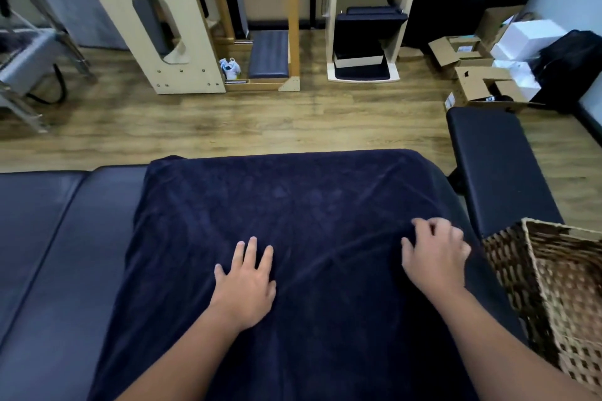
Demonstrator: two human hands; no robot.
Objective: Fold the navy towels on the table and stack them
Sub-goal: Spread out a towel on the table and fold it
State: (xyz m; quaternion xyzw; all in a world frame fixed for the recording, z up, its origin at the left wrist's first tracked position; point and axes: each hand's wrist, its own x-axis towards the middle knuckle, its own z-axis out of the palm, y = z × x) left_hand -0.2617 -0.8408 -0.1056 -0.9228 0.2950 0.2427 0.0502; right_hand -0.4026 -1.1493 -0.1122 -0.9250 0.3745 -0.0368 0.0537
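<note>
Left hand (246, 283): palm down, fingers straight, slightly spread, pointing 12 o'clock; forearm enters from 7 o'clock. Right hand (435, 257): at 3 o'clock of left, well apart, fingers curled, blurred; forearm enters from 5 o'clock. Both forearms bare.

Towel (293, 221) under fingers: solid navy. Table (49, 238) left of fingers: glossy black. Basket (553, 286) right of fingers: brown-tan weave.
</note>
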